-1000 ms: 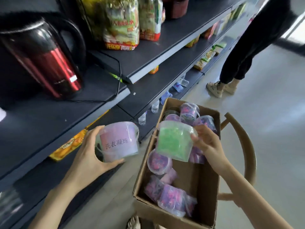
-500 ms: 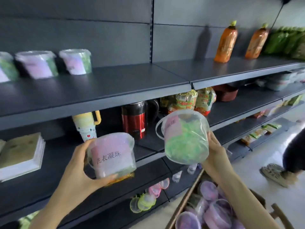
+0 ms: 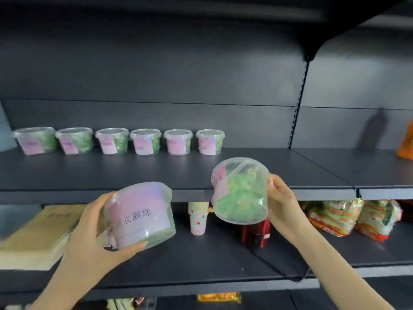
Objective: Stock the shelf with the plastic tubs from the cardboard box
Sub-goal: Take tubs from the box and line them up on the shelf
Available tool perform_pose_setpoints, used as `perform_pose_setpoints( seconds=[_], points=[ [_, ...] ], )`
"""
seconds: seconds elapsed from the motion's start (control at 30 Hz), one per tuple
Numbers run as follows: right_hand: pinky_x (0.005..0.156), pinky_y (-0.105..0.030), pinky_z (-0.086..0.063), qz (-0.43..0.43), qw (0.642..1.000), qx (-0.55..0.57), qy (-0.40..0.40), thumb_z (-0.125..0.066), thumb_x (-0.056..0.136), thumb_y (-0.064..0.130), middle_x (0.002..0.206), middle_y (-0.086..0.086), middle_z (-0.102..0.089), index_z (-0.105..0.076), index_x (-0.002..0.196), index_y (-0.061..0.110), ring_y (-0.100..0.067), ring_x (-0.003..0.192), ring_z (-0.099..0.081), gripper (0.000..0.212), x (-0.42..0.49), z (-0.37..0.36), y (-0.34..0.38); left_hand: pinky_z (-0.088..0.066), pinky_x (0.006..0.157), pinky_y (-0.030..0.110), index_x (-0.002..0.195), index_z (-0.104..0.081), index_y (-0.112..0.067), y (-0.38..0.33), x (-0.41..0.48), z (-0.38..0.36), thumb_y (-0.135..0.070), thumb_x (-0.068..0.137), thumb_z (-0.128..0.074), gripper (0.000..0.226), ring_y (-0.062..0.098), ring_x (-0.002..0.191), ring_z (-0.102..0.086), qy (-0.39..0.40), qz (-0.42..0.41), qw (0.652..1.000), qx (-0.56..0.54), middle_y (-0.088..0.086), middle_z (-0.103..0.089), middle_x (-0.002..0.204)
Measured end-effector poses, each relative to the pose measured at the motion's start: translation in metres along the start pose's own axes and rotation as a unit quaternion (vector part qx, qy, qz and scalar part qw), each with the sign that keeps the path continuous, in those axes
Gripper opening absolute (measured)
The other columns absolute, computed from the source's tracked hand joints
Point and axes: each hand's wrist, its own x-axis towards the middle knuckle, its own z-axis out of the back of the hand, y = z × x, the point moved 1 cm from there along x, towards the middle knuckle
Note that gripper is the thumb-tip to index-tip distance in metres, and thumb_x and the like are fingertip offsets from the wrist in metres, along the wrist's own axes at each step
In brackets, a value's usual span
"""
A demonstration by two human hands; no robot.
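Observation:
My left hand grips a clear plastic tub with a pink label in front of the lower shelf. My right hand holds a second tub full of green contents, tilted, at the front edge of the dark upper shelf. Several matching tubs stand in a row at the back left of that shelf. The cardboard box is out of view.
The upper shelf has bare room to the right of the row, up to an orange bottle at the far right. Below stand a paper cup, a red kettle, snack bags and a stack of books.
My view has swung up from the box to the upper shelf. Both hands have raised their tubs, the right one up to the shelf's front edge.

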Motion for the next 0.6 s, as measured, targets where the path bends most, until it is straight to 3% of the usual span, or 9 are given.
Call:
perform_pose_setpoints(
  seconds=[0.07,0.13,0.2,0.23,0.27,0.43,0.53,0.6],
  points=[
    [0.066,-0.034,-0.055,0.034,0.999,-0.035,0.012,-0.057,0.082,0.035,0.095,-0.001,-0.067,-0.062,0.092,0.017,-0.017,0.082,-0.064,0.021,0.025,-0.025,-0.002,-0.047,0.089,0.031,0.115,-0.039,-0.058,0.010,0.016,0.025,-0.064,0.024,-0.084,0.101,0.002,0.113,-0.050,-0.008,0.008,1.000,0.002,-0.028,-0.047,0.121],
    [0.065,-0.027,-0.052,0.080,0.993,-0.086,0.009,-0.063,0.080,0.036,0.093,0.001,-0.065,-0.058,0.096,0.012,-0.012,0.079,-0.063,0.029,0.051,-0.048,-0.002,-0.047,0.084,0.021,0.114,-0.039,-0.058,0.015,0.032,0.046,-0.058,0.031,-0.088,0.097,-0.008,0.110,-0.047,-0.025,-0.013,1.000,0.009,-0.032,-0.046,0.119],
    [0.070,-0.024,-0.050,0.134,0.975,-0.175,0.007,-0.061,0.088,0.025,0.091,0.003,-0.063,-0.059,0.094,0.015,-0.010,0.082,-0.060,0.011,0.077,-0.067,-0.005,-0.043,0.078,0.003,0.113,-0.039,-0.058,0.018,0.046,0.061,-0.041,0.037,-0.086,0.092,-0.014,0.105,-0.045,-0.034,-0.040,0.998,0.027,-0.035,-0.045,0.115],
    [0.073,-0.024,-0.049,0.153,0.962,-0.226,0.007,-0.059,0.090,0.019,0.091,0.003,-0.062,-0.059,0.093,0.019,-0.010,0.084,-0.058,0.003,0.090,-0.075,-0.007,-0.042,0.074,-0.001,0.112,-0.039,-0.059,0.021,0.054,0.068,-0.036,0.037,-0.085,0.091,-0.014,0.104,-0.046,-0.036,-0.047,0.998,0.031,-0.035,-0.046,0.113],
    [0.077,-0.025,-0.048,0.166,0.946,-0.279,0.004,-0.058,0.090,0.015,0.092,0.003,-0.061,-0.059,0.091,0.022,-0.010,0.087,-0.057,0.007,0.103,-0.082,-0.010,-0.043,0.071,-0.001,0.111,-0.039,-0.060,0.025,0.062,0.075,-0.034,0.036,-0.088,0.093,-0.013,0.103,-0.047,-0.038,-0.051,0.998,0.029,-0.034,-0.046,0.113],
    [0.081,-0.025,-0.045,0.145,0.902,-0.406,0.014,-0.063,0.086,0.015,0.098,0.014,-0.062,-0.058,0.089,0.033,-0.012,0.092,-0.058,0.019,0.140,-0.103,-0.036,-0.045,0.077,0.005,0.108,-0.037,-0.066,0.045,0.094,0.091,-0.049,0.041,-0.089,0.087,-0.018,0.104,-0.045,-0.027,-0.072,0.997,0.005,-0.031,-0.044,0.116],
    [0.087,-0.029,-0.048,0.130,0.901,-0.414,0.004,-0.067,0.083,0.016,0.103,0.005,-0.065,-0.063,0.095,0.026,-0.018,0.095,-0.060,0.016,0.147,-0.094,-0.048,-0.038,0.080,-0.003,0.110,-0.037,-0.062,0.061,0.109,0.093,-0.037,0.039,-0.093,0.094,-0.016,0.107,-0.044,-0.011,-0.078,0.997,0.005,-0.034,-0.043,0.114],
    [0.097,-0.028,-0.044,0.127,0.883,-0.452,0.016,-0.068,0.082,0.016,0.109,0.009,-0.065,-0.064,0.099,0.024,-0.013,0.105,-0.058,0.020,0.145,-0.082,-0.050,-0.037,0.083,-0.003,0.112,-0.037,-0.060,0.071,0.118,0.090,-0.033,0.040,-0.086,0.092,-0.018,0.108,-0.042,0.000,-0.080,0.997,0.005,-0.035,-0.043,0.114]
  ],
)
